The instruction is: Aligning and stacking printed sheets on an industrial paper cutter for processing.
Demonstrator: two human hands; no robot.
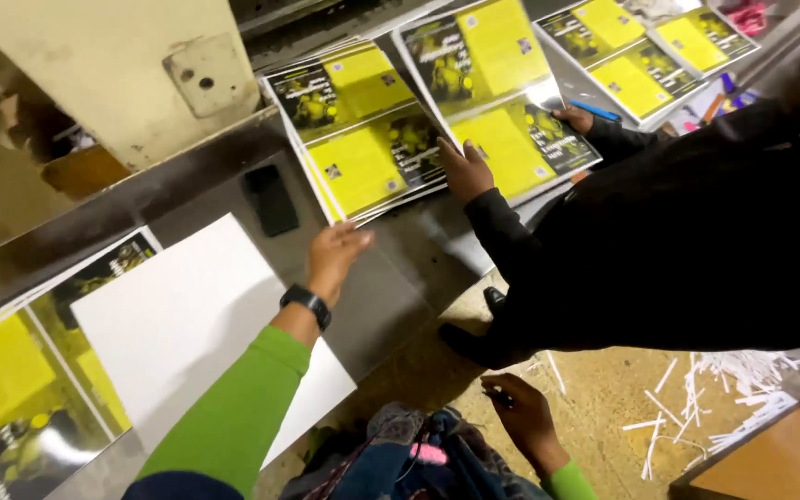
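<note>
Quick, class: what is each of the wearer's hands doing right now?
Left hand: open, reaching toward the printed sheets, holding nothing.
Right hand: closed on a small dark object.

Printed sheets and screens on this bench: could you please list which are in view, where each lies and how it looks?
Nearest stack of printed sheets: ahead of the left hand; yellow and black panels.
Second stack: under a co-worker's hand; same colours.
Third stack: far right.
Sheets: lower left, under a blank white board.
Dark phone: flat, screen off.

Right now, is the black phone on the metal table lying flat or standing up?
Lying flat. The black phone rests with its broad side on the grey metal table, beside the printed sheets.
</note>
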